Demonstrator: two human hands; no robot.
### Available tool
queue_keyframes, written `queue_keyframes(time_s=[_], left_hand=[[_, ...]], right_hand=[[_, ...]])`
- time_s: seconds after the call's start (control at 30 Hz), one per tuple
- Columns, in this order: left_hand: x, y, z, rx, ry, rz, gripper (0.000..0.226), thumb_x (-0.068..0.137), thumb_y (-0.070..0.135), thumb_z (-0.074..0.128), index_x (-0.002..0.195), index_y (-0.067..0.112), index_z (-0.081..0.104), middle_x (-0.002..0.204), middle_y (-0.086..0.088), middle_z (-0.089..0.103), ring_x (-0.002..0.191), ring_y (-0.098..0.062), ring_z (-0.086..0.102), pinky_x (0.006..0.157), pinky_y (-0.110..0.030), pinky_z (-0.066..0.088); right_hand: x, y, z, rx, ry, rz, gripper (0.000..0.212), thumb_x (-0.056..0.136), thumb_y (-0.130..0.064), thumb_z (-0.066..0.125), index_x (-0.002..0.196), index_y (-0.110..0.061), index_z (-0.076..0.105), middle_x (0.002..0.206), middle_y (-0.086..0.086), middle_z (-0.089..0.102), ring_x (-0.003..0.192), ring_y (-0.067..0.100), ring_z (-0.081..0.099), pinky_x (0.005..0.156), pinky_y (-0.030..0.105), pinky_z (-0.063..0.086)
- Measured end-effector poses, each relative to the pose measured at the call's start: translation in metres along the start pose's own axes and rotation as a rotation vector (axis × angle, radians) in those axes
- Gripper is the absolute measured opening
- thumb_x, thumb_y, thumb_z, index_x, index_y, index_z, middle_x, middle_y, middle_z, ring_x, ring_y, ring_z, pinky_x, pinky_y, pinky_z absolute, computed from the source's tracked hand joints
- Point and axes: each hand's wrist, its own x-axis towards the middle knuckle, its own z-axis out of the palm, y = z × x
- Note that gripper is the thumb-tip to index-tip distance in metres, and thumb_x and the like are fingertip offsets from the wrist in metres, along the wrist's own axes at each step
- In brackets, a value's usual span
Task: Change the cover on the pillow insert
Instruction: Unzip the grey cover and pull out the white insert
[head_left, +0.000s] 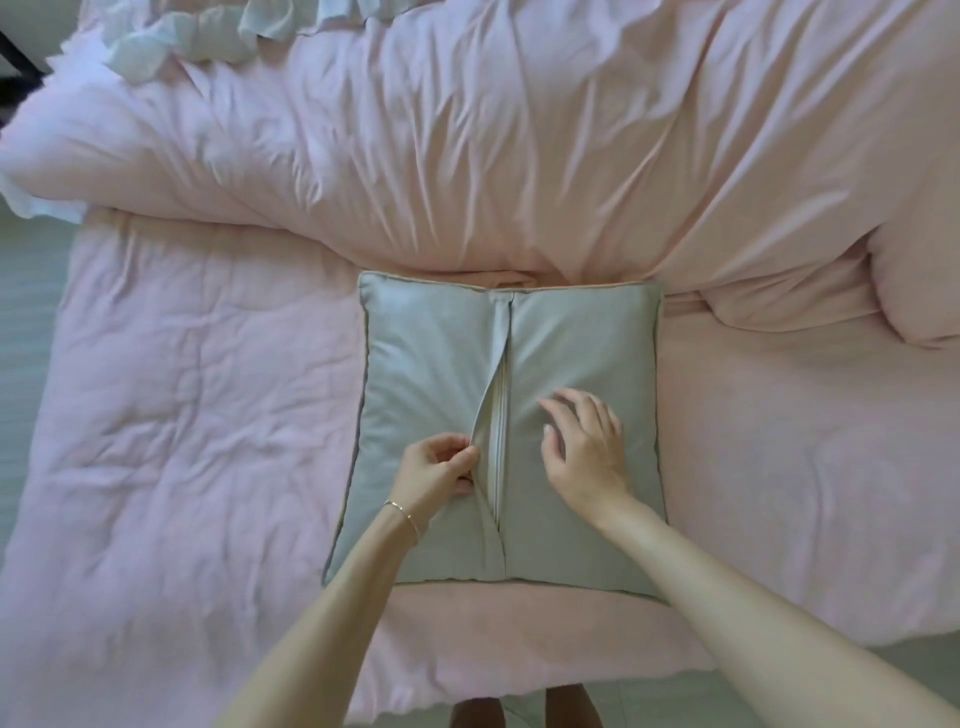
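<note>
A square grey pillow lies flat on a pink quilt that covers the bed, and it is the landmark for everything here. Down the middle of the pillow runs a zipper seam, from the far edge to the near edge; its covering flap is pulled aside in the lower half, so a pale strip of the zipper shows there. The left hand is on the pillow just left of this seam, with fingers curled, and it pinches the flap edge between thumb and fingers. On the left wrist there is a thin bracelet. The right hand rests on the pillow just right of the seam, fingers spread and only lightly bent, lying on the grey cloth and gripping nothing. Beyond the far edge of the pillow a bulky, much wrinkled pink duvet is heaped, touching that edge. Far behind the pillow, toward the left, pale blue ruffled fabric lies on the duvet.
</note>
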Motion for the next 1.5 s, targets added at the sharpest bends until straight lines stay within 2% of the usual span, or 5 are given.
queue_keyframes(time_s=[0.33, 0.83, 1.07, 1.2, 1.5], left_hand=[[-0.050, -0.053, -0.007, 0.286, -0.132, -0.133, 0.022, 0.085, 0.002, 0.058, 0.066, 0.013, 0.058, 0.060, -0.004, 0.056, 0.046, -0.006, 0.056, 0.057, -0.032, 0.057], [0.049, -0.002, 0.044, 1.196, 0.228, 0.307, 0.024, 0.090, 0.026, 0.041, 0.105, 0.009, 0.049, 0.109, -0.011, 0.050, 0.103, -0.031, 0.049, 0.065, -0.033, 0.033], [0.085, 0.005, 0.018, 0.673, 0.126, 0.061, 0.020, 0.087, 0.027, 0.053, 0.069, 0.017, 0.056, 0.066, -0.008, 0.051, 0.067, -0.029, 0.047, 0.059, -0.027, 0.034], [0.077, 0.003, 0.000, 0.081, 0.015, -0.137, 0.012, 0.087, 0.009, 0.060, 0.097, 0.009, 0.067, 0.064, 0.001, 0.055, 0.058, -0.009, 0.046, 0.057, -0.015, 0.043], [0.051, -0.004, -0.011, -0.093, -0.053, -0.083, 0.013, 0.087, 0.004, 0.058, 0.086, 0.013, 0.067, 0.068, 0.002, 0.058, 0.061, -0.006, 0.046, 0.063, -0.016, 0.039]], right_hand=[[-0.033, -0.011, 0.033, 0.058, -0.435, -0.025, 0.059, 0.085, -0.030, 0.027, 0.135, -0.002, 0.044, 0.142, 0.015, 0.042, 0.135, 0.031, 0.034, 0.113, 0.029, 0.007], [-0.044, 0.024, 0.035, -0.006, -0.074, 0.148, 0.048, 0.081, -0.018, 0.034, 0.115, 0.001, 0.061, 0.125, 0.017, 0.058, 0.122, 0.020, 0.036, 0.105, 0.036, 0.017], [-0.038, 0.021, 0.040, -0.119, -0.028, 0.144, 0.046, 0.079, -0.022, 0.037, 0.109, -0.002, 0.065, 0.119, 0.014, 0.062, 0.117, 0.020, 0.040, 0.102, 0.039, 0.022], [-0.028, 0.011, 0.037, -0.159, 0.069, 0.181, 0.036, 0.077, -0.029, 0.044, 0.097, -0.012, 0.069, 0.099, 0.008, 0.066, 0.097, 0.018, 0.045, 0.083, 0.034, 0.029], [0.021, -0.027, 0.049, -0.025, -0.219, 0.249, 0.029, 0.086, -0.038, 0.058, 0.111, -0.024, 0.062, 0.109, -0.001, 0.057, 0.109, 0.021, 0.044, 0.083, 0.033, 0.027]])
